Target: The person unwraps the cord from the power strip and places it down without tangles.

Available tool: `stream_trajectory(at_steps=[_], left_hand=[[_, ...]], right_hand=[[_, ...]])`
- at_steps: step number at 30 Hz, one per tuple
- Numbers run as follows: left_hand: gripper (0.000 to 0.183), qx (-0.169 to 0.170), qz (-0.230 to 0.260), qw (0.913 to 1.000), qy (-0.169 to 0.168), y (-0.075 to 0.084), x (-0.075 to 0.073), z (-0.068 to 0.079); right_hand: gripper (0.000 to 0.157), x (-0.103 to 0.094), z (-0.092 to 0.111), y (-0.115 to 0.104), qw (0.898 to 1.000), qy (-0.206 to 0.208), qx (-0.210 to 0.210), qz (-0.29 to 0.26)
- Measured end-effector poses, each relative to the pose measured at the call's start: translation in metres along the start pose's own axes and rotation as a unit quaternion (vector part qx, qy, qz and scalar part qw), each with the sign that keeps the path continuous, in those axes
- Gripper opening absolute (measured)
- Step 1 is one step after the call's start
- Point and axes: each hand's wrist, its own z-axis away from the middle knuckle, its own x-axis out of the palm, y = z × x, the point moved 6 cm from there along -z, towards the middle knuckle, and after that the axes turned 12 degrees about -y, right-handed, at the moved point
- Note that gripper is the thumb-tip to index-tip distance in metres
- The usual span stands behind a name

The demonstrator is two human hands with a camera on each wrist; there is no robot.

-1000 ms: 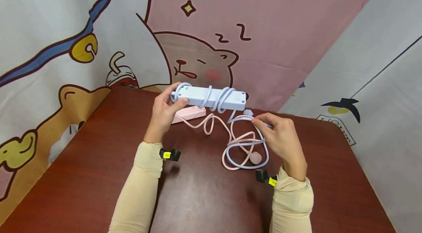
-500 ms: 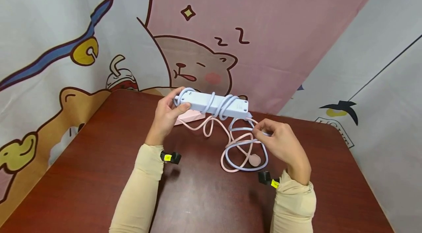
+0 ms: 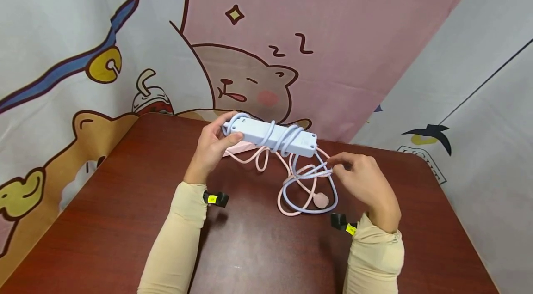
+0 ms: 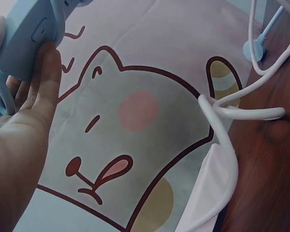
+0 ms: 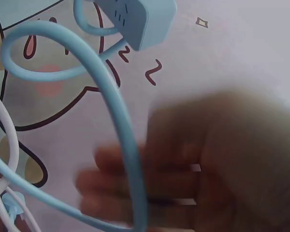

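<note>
In the head view my left hand grips the left end of a light blue power strip, thumb on its near side. The strip is held above the back of the table, tilted down to the right. Several turns of its blue cord wrap around the body. To the right, my right hand pinches the loose length of this cord near its fingertips. In the right wrist view the blue cord crosses in front of the blurred fingers; the exact grip is hard to see there.
A pink power strip lies behind, partly hidden by the blue one. Its pink cord tangles with the blue loop and ends in a round pink plug. In the left wrist view a blue plug shows. A printed curtain backs the table.
The blue strip has come lower and slightly right with my left hand, tilting more. My right hand has shifted right and down with the cord. The blue plug is now hidden in the head view.
</note>
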Motion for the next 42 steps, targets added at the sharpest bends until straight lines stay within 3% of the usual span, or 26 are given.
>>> stream_trajectory(at_steps=[4,7,13,15,18,22,26,37,42], left_hand=[[0.051,-0.004,-0.002,0.9999,-0.015,-0.001,0.006,-0.001],[0.052,-0.008,-0.002,0.9994,-0.033,-0.002,0.012,-0.001],[0.056,-0.014,-0.001,0.9975,-0.069,-0.005,0.021,-0.001],[0.058,-0.013,-0.001,0.9971,-0.075,-0.005,0.023,-0.001],[0.065,-0.011,0.003,0.9966,-0.082,-0.006,0.023,-0.001],[0.073,-0.011,0.022,0.9959,-0.087,-0.007,0.023,0.000],[0.069,-0.013,0.027,0.9953,-0.092,-0.005,0.023,0.001],[0.052,-0.036,-0.039,0.9955,-0.078,-0.003,0.012,0.001],[0.052,-0.039,-0.051,0.9953,-0.071,-0.002,0.008,0.002]], right_hand=[[0.030,-0.005,0.002,-0.001,0.998,0.040,0.017,0.039],[0.030,-0.006,0.002,-0.007,0.996,0.076,0.003,0.054],[0.035,-0.002,-0.003,-0.025,0.983,0.137,-0.126,-0.005],[0.040,0.001,-0.006,-0.027,0.977,0.129,-0.166,-0.041],[0.042,0.008,-0.011,-0.027,0.973,0.088,-0.191,-0.099],[0.032,0.013,-0.014,-0.023,0.971,0.054,-0.184,-0.141],[0.020,0.012,-0.014,-0.022,0.971,0.062,-0.176,-0.148],[0.011,0.004,-0.009,-0.027,0.967,0.151,-0.183,-0.094],[0.010,0.001,-0.006,-0.030,0.966,0.169,-0.168,-0.102]])
